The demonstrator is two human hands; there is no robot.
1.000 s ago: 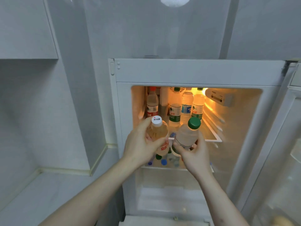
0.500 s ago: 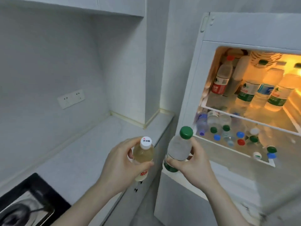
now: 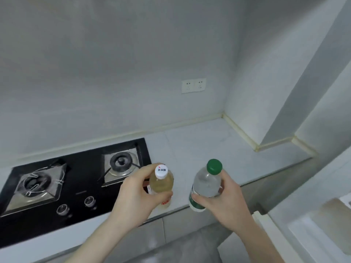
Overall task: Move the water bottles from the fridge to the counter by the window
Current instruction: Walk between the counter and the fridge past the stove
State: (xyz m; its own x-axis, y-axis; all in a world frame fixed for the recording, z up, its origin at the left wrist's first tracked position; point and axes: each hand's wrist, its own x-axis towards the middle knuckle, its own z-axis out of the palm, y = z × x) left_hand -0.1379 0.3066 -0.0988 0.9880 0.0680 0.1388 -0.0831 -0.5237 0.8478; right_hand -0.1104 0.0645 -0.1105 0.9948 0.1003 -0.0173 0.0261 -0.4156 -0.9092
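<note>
Left hand [image 3: 136,196] wrapped around white-capped bottle [image 3: 161,185], bottle at its 2 o'clock. Right hand [image 3: 229,198] grips green-capped bottle [image 3: 206,184] at 10 o'clock, both above worktop [image 3: 199,145] edge.

A white-capped bottle [image 3: 161,185] of yellowish liquid at 7 o'clock and a green-capped clear water bottle [image 3: 206,185] at 5 o'clock, both held upright, slightly tilted.
</note>
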